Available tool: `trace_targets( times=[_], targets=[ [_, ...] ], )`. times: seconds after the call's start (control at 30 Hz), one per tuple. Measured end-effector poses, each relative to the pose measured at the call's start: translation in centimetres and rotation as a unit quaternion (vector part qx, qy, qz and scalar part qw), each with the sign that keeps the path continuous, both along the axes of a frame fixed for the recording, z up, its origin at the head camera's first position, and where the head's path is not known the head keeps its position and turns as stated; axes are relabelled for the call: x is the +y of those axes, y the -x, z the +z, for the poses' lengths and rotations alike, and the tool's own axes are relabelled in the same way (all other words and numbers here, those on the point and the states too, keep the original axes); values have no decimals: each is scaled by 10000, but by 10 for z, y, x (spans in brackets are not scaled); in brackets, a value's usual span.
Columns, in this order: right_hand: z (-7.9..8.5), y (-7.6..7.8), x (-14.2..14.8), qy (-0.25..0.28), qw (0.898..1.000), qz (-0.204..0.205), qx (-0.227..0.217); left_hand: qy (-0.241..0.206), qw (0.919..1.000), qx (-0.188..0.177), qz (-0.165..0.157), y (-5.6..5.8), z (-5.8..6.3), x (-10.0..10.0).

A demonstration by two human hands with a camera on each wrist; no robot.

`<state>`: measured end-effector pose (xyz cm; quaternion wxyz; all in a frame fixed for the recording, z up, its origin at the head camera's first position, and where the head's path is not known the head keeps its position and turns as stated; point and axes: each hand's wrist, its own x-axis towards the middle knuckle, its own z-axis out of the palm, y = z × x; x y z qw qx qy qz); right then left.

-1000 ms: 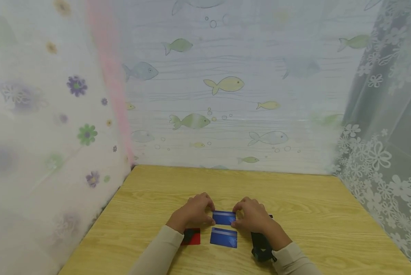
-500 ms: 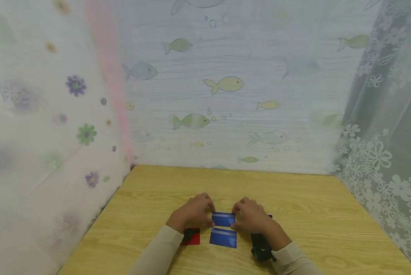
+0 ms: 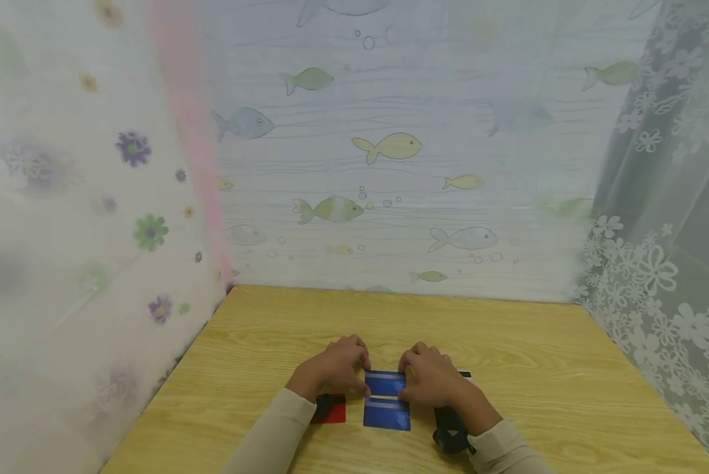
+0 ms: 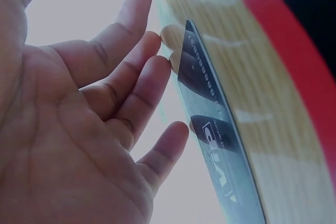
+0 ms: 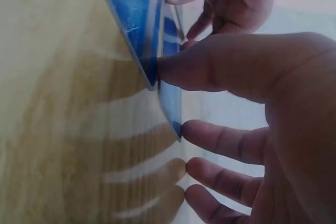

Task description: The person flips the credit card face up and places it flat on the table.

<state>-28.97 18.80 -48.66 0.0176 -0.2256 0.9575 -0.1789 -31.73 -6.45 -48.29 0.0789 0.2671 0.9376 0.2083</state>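
Observation:
Two blue cards, each with a pale stripe, lie one behind the other in the head view. My left hand (image 3: 339, 365) holds the far blue card (image 3: 385, 383) at its left side, thumb and index finger at the corners. At the opposite side, my right hand (image 3: 431, 375) has its thumb and index finger on that card's right corners. The near blue card (image 3: 386, 415) lies close in front, a thin gap between them. In the right wrist view, the right thumb (image 5: 205, 66) is right at the near card's edge. A dark, shiny card (image 4: 215, 124) marked VIP lies beneath the left fingers.
A red card (image 3: 336, 416) lies near the left wrist, partly covered by a black wrist-worn device (image 3: 323, 407). Another black device (image 3: 451, 431) is at the right wrist. A white-and-black edge (image 3: 465, 374) shows behind the right hand. Patterned curtains border the wood-grain table (image 3: 271, 316).
Both hands have drawn the far blue card slightly toward the near one, narrowing the gap between them. The red card has stayed in place.

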Motion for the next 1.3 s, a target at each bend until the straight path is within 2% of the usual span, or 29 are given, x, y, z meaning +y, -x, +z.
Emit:
trace_targets(
  times=[0.5, 0.9, 1.3],
  targets=[
    [-3, 0, -3, -20, 9999, 132, 87, 3, 10000, -15, -25, 0, -1, -1],
    [-3, 2, -1, 155, 9999, 13, 7, 41, 9998, 90, -154, 5, -3, -4],
    [1, 2, 0, 296, 9995, 136, -36, -62, 9992, 240, -325, 5, 3, -1]
  ],
)
